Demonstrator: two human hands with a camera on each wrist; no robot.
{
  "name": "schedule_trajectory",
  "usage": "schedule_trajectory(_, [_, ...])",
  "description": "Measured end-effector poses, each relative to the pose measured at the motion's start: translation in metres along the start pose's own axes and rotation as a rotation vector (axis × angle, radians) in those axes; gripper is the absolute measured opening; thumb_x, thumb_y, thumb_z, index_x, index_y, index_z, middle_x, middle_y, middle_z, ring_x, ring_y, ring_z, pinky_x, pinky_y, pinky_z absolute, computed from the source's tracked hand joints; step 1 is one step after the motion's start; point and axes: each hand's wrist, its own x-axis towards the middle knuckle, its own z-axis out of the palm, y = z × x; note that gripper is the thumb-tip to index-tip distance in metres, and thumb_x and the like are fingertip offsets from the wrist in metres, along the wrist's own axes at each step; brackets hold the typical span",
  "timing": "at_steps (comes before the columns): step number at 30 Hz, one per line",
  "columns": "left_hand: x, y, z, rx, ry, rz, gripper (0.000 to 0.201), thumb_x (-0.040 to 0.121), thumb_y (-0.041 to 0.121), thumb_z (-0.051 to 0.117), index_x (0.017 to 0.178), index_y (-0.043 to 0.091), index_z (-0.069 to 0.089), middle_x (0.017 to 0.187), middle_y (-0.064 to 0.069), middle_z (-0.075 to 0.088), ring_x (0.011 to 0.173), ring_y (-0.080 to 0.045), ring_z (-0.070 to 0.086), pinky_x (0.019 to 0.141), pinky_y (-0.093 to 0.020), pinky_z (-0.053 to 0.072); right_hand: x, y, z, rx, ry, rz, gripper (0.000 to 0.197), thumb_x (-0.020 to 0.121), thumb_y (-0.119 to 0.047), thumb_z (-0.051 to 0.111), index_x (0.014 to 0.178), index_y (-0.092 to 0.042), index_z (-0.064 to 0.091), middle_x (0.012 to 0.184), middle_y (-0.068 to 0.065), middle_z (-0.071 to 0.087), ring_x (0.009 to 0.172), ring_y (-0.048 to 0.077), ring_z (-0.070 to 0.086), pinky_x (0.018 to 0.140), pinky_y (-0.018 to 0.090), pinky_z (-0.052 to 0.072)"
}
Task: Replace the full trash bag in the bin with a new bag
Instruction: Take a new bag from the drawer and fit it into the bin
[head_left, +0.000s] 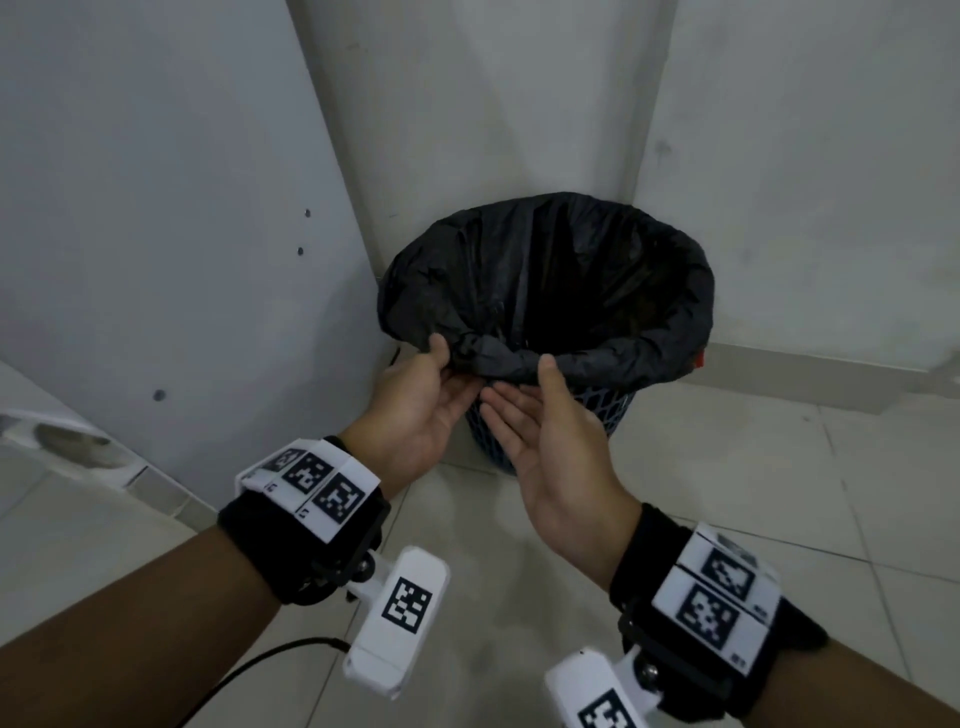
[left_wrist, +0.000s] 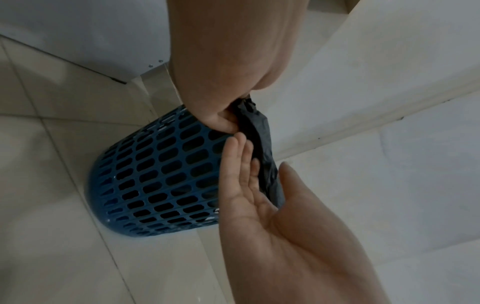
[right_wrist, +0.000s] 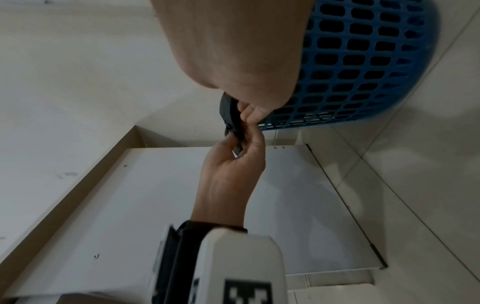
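A blue lattice bin (head_left: 610, 410) stands on the floor in a wall corner, lined with a black trash bag (head_left: 545, 270) whose edge is folded out over the rim. Both hands are at the near rim. My left hand (head_left: 431, 395) pinches the bunched bag edge, thumb on top and curled fingers below; the left wrist view shows this pinch (left_wrist: 228, 121) on the bag (left_wrist: 262, 139). My right hand (head_left: 545, 431) holds the same edge just to the right, between its thumb and nearly straight fingers (left_wrist: 244, 156). What lies inside the bag is too dark to see.
White walls close in behind and right of the bin, and a white panel (head_left: 156, 208) stands at its left. Pale floor tiles (head_left: 727, 493) spread out in front. A black cable (head_left: 270, 660) trails over the floor at lower left. Something red (head_left: 698, 358) peeks out at the bin's right rim.
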Motion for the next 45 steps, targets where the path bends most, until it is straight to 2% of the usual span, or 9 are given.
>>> schedule_trajectory(6, [-0.004, -0.001, 0.000, -0.025, -0.029, -0.036, 0.026, 0.102, 0.032, 0.054, 0.113, 0.010, 0.063, 0.116, -0.014, 0.070, 0.100, -0.019, 0.070, 0.080, -0.029, 0.059, 0.003, -0.006, -0.003, 0.009, 0.029, -0.066, 0.026, 0.103, -0.029, 0.051, 0.114, -0.007, 0.061, 0.112, 0.019, 0.071, 0.101, 0.024, 0.073, 0.090, 0.032, 0.059])
schedule_trajectory(10, [-0.002, -0.001, 0.002, 0.056, -0.006, 0.009, 0.030, 0.096, 0.027, 0.066, 0.121, 0.010, 0.065, 0.116, -0.010, 0.073, 0.095, -0.016, 0.074, 0.069, -0.024, 0.060, 0.005, -0.009, -0.011, -0.027, 0.063, -0.040, 0.031, 0.101, -0.034, 0.054, 0.122, -0.012, 0.059, 0.115, 0.016, 0.069, 0.102, 0.026, 0.071, 0.089, 0.038, 0.060])
schedule_trajectory(16, [-0.001, 0.000, 0.005, 0.054, 0.021, 0.004, 0.022, 0.094, 0.020, 0.067, 0.111, 0.006, 0.065, 0.109, -0.010, 0.074, 0.092, -0.017, 0.073, 0.067, -0.025, 0.061, 0.022, -0.050, -0.042, -0.006, 0.431, -0.278, 0.035, 0.095, -0.040, 0.057, 0.115, -0.012, 0.051, 0.083, 0.004, 0.051, 0.068, 0.016, 0.052, 0.058, 0.027, 0.054])
schedule_trajectory(21, [-0.002, 0.000, 0.005, 0.051, 0.020, 0.020, 0.024, 0.094, 0.020, 0.067, 0.113, 0.004, 0.064, 0.109, -0.010, 0.073, 0.093, -0.017, 0.072, 0.074, -0.028, 0.063, 0.031, -0.075, -0.056, 0.122, 0.292, -0.268, 0.026, 0.100, -0.020, 0.058, 0.119, -0.004, 0.063, 0.104, 0.008, 0.072, 0.081, 0.016, 0.070, 0.060, 0.022, 0.058])
schedule_trajectory(27, [-0.003, 0.000, 0.006, 0.057, 0.031, 0.037, 0.028, 0.095, 0.019, 0.066, 0.117, 0.003, 0.063, 0.110, -0.010, 0.073, 0.092, -0.017, 0.073, 0.072, -0.028, 0.063, 0.038, -0.085, -0.055, 0.164, 0.147, -0.146, 0.041, 0.099, -0.035, 0.058, 0.125, -0.004, 0.063, 0.119, 0.012, 0.071, 0.100, 0.022, 0.073, 0.071, 0.030, 0.062])
schedule_trajectory(33, [-0.010, -0.003, 0.009, 0.046, 0.024, 0.034, 0.029, 0.097, 0.019, 0.064, 0.121, 0.002, 0.062, 0.112, -0.011, 0.073, 0.094, -0.018, 0.073, 0.072, -0.027, 0.062, 0.047, -0.102, -0.052, 0.061, 0.141, -0.048, 0.037, 0.099, -0.018, 0.060, 0.131, -0.001, 0.057, 0.112, 0.015, 0.068, 0.094, 0.023, 0.070, 0.059, 0.029, 0.061])
schedule_trajectory(36, [-0.020, -0.016, 0.014, 0.019, -0.003, 0.021, 0.031, 0.099, 0.018, 0.061, 0.128, 0.007, 0.060, 0.117, -0.010, 0.073, 0.095, -0.018, 0.075, 0.071, -0.026, 0.062, 0.057, -0.115, -0.050, 0.053, 0.111, -0.032, 0.036, 0.102, -0.019, 0.053, 0.134, -0.002, 0.056, 0.109, 0.014, 0.068, 0.091, 0.023, 0.069, 0.065, 0.033, 0.063])
schedule_trajectory(40, [-0.028, -0.034, 0.022, 0.014, 0.000, 0.015, 0.039, 0.097, 0.017, 0.064, 0.136, 0.011, 0.057, 0.124, -0.009, 0.070, 0.096, -0.020, 0.074, 0.072, -0.025, 0.061, 0.065, -0.129, -0.052, 0.058, 0.086, 0.002, 0.040, 0.105, -0.027, 0.046, 0.135, -0.002, 0.056, 0.126, 0.017, 0.063, 0.101, 0.028, 0.066, 0.077, 0.038, 0.062])
schedule_trajectory(45, [-0.027, -0.040, 0.030, 0.004, 0.030, 0.003, 0.040, 0.095, 0.016, 0.067, 0.133, 0.006, 0.057, 0.124, -0.014, 0.068, 0.101, -0.025, 0.072, 0.071, -0.025, 0.061, 0.069, -0.132, -0.051, -0.013, 0.069, 0.061, 0.034, 0.102, -0.032, 0.044, 0.118, -0.007, 0.061, 0.112, 0.014, 0.057, 0.106, 0.031, 0.059, 0.079, 0.046, 0.056])
